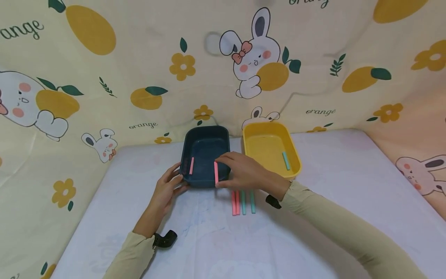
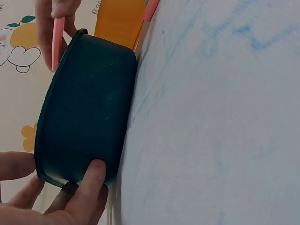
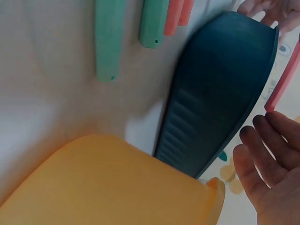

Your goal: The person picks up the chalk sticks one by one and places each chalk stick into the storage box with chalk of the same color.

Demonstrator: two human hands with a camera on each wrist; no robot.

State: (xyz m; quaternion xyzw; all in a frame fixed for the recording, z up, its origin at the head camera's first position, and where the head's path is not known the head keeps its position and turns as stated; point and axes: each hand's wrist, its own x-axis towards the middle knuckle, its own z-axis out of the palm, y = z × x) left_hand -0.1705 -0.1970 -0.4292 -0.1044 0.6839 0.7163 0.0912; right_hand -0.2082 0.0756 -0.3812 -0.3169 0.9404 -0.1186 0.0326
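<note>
My right hand (image 1: 242, 170) pinches a pink stick (image 1: 216, 172) between thumb and fingertips, its ends against them, over the near right part of a dark blue bin (image 1: 205, 131). Another pink stick (image 1: 191, 166) lies inside that bin on the left. At the bin's near left corner, my left hand (image 1: 168, 190) holds the outside, thumb on the near wall and fingers along the side. In the left wrist view, its thumb (image 2: 93, 171) presses the dark wall below the rim.
A yellow bin (image 1: 265, 130) stands right of the dark one, with a green stick (image 1: 285, 160) in it. In front, two pink sticks (image 1: 235, 203) and two green sticks (image 1: 253, 203) lie on the white cloth (image 1: 209, 240). A patterned curtain (image 1: 202, 23) hangs behind.
</note>
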